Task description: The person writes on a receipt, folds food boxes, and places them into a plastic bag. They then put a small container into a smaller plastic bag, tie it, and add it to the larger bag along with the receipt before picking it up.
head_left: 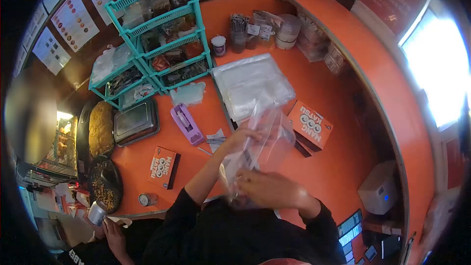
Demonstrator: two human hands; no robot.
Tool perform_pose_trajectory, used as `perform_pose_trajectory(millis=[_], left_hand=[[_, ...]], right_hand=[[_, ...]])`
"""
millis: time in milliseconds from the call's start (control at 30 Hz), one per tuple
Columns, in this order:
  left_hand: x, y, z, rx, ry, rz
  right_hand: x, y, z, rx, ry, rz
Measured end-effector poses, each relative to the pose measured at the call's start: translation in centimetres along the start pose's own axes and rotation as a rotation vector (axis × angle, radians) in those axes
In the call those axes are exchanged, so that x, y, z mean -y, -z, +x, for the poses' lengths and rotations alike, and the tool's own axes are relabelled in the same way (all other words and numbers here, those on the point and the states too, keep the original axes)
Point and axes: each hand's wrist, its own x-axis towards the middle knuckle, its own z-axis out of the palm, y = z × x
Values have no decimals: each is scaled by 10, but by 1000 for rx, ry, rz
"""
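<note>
A clear plastic bag [274,130] hangs between my two hands, over the front of the orange counter. My left hand [243,139] grips its upper left side, fingers closed on the film. Lower down, my right hand [267,189] is curled with its fingertips against the bag; the film partly hides what lies inside. Just beyond the bag lies a stack of flat clear bags [252,81]. To the right of the bag sits an orange Mang Katsu box [310,123], and a second orange box [163,167] stands to the left of my left forearm.
A purple tape dispenser [187,123] and small paper slips [216,140] lie on the counter [132,172]. Teal basket racks [167,34] stand at the back left. A can [147,199] is near the front edge. At lower left, another person's hands [115,238] hold a silver container [97,212].
</note>
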Motion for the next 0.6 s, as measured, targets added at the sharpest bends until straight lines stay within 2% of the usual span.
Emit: perform_pose_trajectory(millis=[33, 100, 133, 167, 200, 267, 300, 333, 367, 400, 467, 567, 600], left_hand=[[6, 6, -6, 0, -4, 4], [27, 22, -22, -31, -130, 34], [8, -6, -47, -42, -62, 79], [9, -5, -57, -51, -79, 82], [14, -2, -66, 12, -145, 146], [21, -2, -87, 46, -228, 211], [22, -4, -96, 5, -178, 197], [22, -6, -107, -40, -134, 177], [11, -15, -120, -23, -107, 286], [4, -23, -133, -15, -135, 263], [-1, -33, -157, -41, -191, 236], [1, -35, -182, -81, -164, 258], [8, -26, -186, -96, -104, 326]], right_hand=[[-7, -4, 0, 89, 53, -66], [-40, -7, 5, -557, -95, 456], [-50, -3, 11, -721, -216, 376], [-58, -1, 15, -880, -331, 293], [-70, -16, 17, -873, -309, 298], [-100, -60, 24, -797, -225, 1050], [-105, -71, 22, -772, -197, 1062], [-109, -82, 17, -576, -133, 1412], [-111, -88, 12, -336, -72, 1744], [-113, -86, 6, -282, -55, 1753], [-108, -72, 0, 121, -36, 1496], [-73, -53, 7, 212, 5, 1559], [-65, -41, 10, 225, 43, 1306]])
